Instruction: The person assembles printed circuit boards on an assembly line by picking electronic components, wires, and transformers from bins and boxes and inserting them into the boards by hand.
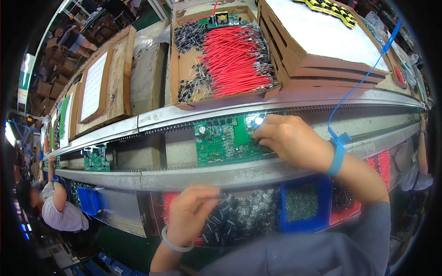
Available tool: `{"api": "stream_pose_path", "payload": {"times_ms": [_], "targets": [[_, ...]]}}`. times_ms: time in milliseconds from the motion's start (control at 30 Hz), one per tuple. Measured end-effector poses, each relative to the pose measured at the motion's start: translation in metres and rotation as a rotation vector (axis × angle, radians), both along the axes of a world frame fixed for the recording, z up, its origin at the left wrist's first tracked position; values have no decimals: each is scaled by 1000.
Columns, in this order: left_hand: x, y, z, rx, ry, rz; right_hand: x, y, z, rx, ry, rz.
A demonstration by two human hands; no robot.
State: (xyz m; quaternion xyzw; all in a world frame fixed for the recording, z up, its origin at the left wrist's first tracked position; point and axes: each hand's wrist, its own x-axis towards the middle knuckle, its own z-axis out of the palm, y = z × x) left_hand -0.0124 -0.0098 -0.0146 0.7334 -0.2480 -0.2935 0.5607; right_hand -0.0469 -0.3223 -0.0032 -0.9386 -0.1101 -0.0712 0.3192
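Observation:
A green circuit board [221, 142] with components on it lies on the rail conveyor in front of me. My right hand [294, 138] is closed in a pinch over the board's right end, beside a bright round spot. Whatever its fingertips grip there is hidden. Nearer to me, my left hand [191, 211] hovers over a tray of loose black and silver electronic components [251, 214]. Its fingers are drawn together and slightly blurred, and I cannot make out what is between them. A blue wrist strap [338, 158] with a coiled cord circles my right wrist.
Beyond the rail [179, 177] stands a cardboard box [184, 99] of red-sleeved leads and black parts. Stacked cardboard trays [317, 69] are to its right. A blue bin [301, 225] of small metal parts sits near me. Another board [96, 158] and a co-worker [62, 207] are left.

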Motion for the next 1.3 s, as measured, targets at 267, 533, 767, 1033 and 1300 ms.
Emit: {"api": "stream_pose_path", "payload": {"times_ms": [267,533,767,1033,1300], "targets": [[2,-6,3,-23,92,111,4,2,-6,-59,-13,36],[27,-9,1,63,-49,179,-3,19,6,-268,-55,50],[61,-16,-2,177,-448,126,-4,20,11,-288,-57,52],[69,-28,-2,264,-522,105,-5,18,7,-265,-114,43],[70,-40,2,284,-736,30,-7,18,3,-273,-123,30]]}}
